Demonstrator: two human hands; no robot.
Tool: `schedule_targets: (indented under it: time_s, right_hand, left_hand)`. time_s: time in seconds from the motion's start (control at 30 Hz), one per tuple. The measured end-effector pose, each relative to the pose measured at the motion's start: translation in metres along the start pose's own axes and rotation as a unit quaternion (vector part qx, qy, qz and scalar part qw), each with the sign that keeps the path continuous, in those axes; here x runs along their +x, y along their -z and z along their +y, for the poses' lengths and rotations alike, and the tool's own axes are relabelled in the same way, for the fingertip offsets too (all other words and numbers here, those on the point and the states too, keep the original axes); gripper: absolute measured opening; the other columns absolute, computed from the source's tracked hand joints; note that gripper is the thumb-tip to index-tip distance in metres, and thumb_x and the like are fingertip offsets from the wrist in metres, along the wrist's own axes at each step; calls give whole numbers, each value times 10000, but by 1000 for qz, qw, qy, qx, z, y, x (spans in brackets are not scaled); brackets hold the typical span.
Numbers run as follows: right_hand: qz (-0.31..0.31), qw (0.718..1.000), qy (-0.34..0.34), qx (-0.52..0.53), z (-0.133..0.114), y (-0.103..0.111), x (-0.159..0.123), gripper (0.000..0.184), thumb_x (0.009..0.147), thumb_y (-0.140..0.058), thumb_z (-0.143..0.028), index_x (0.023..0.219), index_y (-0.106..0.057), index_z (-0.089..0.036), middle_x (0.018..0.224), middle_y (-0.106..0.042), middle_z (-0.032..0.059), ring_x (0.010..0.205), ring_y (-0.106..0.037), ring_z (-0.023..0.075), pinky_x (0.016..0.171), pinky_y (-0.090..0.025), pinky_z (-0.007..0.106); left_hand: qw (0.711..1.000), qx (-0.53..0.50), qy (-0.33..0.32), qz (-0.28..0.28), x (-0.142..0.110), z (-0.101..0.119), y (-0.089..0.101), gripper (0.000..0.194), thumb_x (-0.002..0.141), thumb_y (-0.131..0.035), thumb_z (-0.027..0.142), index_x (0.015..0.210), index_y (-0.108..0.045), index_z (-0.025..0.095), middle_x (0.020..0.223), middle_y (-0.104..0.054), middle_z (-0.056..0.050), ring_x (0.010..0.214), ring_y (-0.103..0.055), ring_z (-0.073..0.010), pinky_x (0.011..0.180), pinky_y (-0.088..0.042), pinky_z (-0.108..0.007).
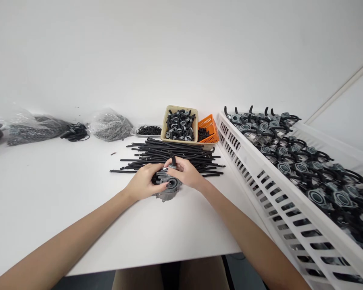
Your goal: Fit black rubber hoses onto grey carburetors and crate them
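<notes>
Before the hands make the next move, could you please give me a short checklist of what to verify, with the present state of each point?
1. Grey metal part held by both hands: left hand and right hand both grip it. Ok.
2. Short black rubber tube at the right fingertips, seated on the part: cannot tell.
3. Pile of long black tubes just behind the hands: ok.
4. Beige basket of black rings and small orange basket upright: ok.
5. White slotted plastic crate with finished parts has free space: cannot tell.
6. Part rests on the white table: ok.
</notes>
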State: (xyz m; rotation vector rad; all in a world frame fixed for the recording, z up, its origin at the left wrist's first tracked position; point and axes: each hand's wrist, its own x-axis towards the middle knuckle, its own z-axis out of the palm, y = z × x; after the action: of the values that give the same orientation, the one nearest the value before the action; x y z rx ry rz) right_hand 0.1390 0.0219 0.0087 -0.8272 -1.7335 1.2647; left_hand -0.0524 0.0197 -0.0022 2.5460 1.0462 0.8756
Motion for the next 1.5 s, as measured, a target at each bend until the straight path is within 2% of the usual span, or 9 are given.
schedule_targets:
  time_s: [1.5]
  right_hand:
    - [4, 1000, 11, -2, 1, 0, 0, 142, 777, -624, -269, 876, -595, -171, 792, -530, -17, 697, -484, 112, 669, -409, 247]
  left_hand:
    - [1000, 1, -2, 4, -1, -4, -3, 416, 818, -535, 500, 1001, -646, 144, 893, -710, -85, 770, -635, -231, 712, -458, -321]
